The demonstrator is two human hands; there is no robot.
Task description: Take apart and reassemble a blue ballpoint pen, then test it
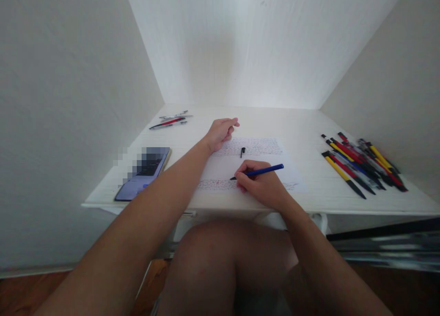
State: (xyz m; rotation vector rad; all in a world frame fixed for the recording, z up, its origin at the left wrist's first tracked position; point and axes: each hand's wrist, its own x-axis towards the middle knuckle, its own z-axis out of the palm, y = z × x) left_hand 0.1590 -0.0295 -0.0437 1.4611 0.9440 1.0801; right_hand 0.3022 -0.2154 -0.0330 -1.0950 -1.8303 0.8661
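Observation:
My right hand (256, 180) is closed around a blue pen (264, 170), its dark tip against a sheet of white paper (223, 168). Rows of small handwriting run across the sheet's far part and near its front edge. At the far left edge of the paper rests my left hand (220, 133), fingers loosely bent and apart from the thumb, with nothing visible in it. Between the hands, a black pen cap (242, 152) lies on the sheet.
A pile of pens (360, 162), yellow, red and black, lies on the right of the white desk (302, 123). On the left are a phone (144, 176) beside my left forearm and several more pens (172, 120) farther back. White panels enclose the desk's back and sides.

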